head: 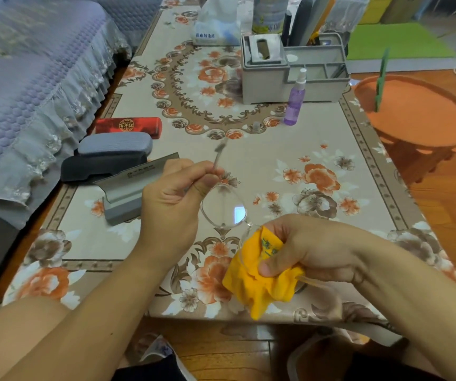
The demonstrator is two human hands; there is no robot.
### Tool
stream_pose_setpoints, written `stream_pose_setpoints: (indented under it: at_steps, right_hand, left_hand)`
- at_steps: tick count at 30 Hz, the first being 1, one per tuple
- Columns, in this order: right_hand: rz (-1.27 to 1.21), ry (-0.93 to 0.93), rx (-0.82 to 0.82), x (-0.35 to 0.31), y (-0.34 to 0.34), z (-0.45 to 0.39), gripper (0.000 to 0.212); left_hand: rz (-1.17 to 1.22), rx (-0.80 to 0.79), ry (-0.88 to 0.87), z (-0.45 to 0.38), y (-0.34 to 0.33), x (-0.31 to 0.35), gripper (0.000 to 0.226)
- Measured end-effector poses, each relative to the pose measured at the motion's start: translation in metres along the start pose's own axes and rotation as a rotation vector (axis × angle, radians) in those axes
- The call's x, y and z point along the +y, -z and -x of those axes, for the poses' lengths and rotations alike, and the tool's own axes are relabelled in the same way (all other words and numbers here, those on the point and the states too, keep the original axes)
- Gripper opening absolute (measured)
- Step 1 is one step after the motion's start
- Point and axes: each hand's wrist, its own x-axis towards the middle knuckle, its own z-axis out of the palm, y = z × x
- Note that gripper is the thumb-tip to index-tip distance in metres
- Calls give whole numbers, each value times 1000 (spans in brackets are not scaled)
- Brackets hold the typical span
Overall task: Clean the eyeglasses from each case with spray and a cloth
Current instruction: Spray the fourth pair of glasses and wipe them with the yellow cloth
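1. Pinching the eyeglasses point(223, 207) by the hinge end of one temple, the left hand point(170, 204) has its fingers curled round the frame above the table point(331, 166).
2. Right hand point(312, 248) grips a yellow cloth point(259, 287) bunched over the other lens, thumb pressing on top; the second temple pokes out under the palm.
3. Clear-framed glasses hang over the table's near half, one lens exposed between the hands.
4. Open grey case point(128, 193) lies on the table just left of the left hand.
5. Beyond it, two closed dark cases point(111, 152) stacked, then a red case point(129, 125) farther back.
6. Purple spray bottle point(295, 100) stands upright, far side of the table, beside a grey organiser point(270, 78).
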Motion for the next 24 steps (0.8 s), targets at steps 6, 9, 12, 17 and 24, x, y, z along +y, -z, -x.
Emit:
stream_pose_setpoints:
  at_steps: [6,9,12,17,24]
  right_hand:
    - [48,206,309,-4,-13,-7,8]
    - [35,304,318,-3,-8,-4,11]
    - [-34,352,379,-7,-1,2,23]
    - [18,385,628,-20,24,16,30]
    - [-13,324,901,-34,68,40,26]
  left_hand:
    - [32,21,113,2,-3,-3,13]
    - [23,29,109,0,-1,4,13]
    - [-57,89,8,0,2,5,12]
    - [-189,210,-73,7,4,2,17]
    - [-205,214,-88,2,9,1,16]
